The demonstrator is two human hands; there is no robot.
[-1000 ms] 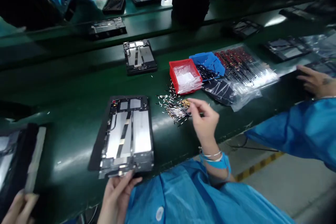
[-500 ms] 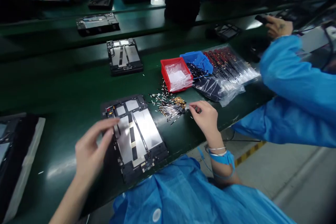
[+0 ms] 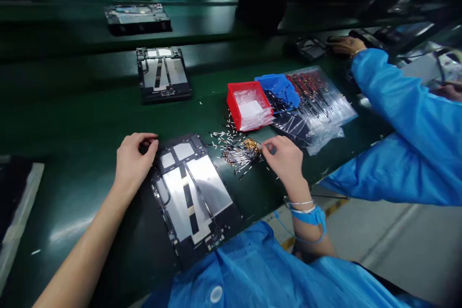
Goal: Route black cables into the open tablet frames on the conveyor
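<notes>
An opened tablet (image 3: 209, 183), its silver battery panels and black strips exposed, lies in front of me on a dark pad. At its upper left corner is my left hand (image 3: 135, 161), index finger and thumb brought close together; anything between them is hidden. To the right of the tablet is a loose pile of small thin parts (image 3: 240, 156), silver and black with gold-coloured ends. My right hand (image 3: 285, 159) reaches the pile's right side with thumb and forefinger pinched. What that pinch holds is too small to make out.
Behind the pile stand a red bin (image 3: 233, 110) with plastic bags and a blue bin (image 3: 277, 84) with black pieces. Bagged red-and-black parts (image 3: 317, 91) lie beside them. Another opened tablet (image 3: 164, 74) sits farther back. A co-worker's blue sleeve (image 3: 400, 86) extends from the right.
My left hand has shifted from over the tablet to its upper left corner, fingers drawing closer together. My right hand stays at the pile. The co-worker's hand on the right has moved left and lower.
</notes>
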